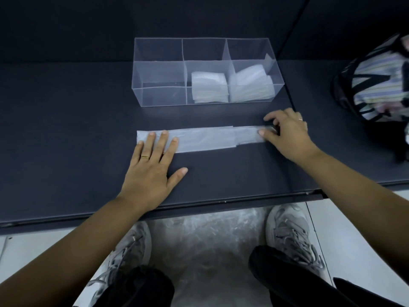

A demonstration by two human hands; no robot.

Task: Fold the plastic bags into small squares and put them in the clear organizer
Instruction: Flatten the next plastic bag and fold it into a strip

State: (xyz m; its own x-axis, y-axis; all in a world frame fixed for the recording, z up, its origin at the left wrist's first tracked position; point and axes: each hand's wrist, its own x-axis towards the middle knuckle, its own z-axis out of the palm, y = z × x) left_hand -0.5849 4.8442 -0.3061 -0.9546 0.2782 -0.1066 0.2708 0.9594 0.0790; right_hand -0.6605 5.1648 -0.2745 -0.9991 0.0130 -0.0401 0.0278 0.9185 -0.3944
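Dark table (66, 129), organizer (159, 94) behind, striped tote (374, 85) beside; left fingers (162, 142) flatten folded bag (205, 139), right fingers (274, 115) pinch it.

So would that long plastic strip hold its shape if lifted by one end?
Probably not: the plastic strip looks thin and translucent, so it would likely droop and unfold. The left hand pressing it flat hints it slides or springs open easily.

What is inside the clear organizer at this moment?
The organizer holds folded bags: a middle stack and a right stack; its left section shows nothing. Lower bags in each stack are covered, so uncountable.
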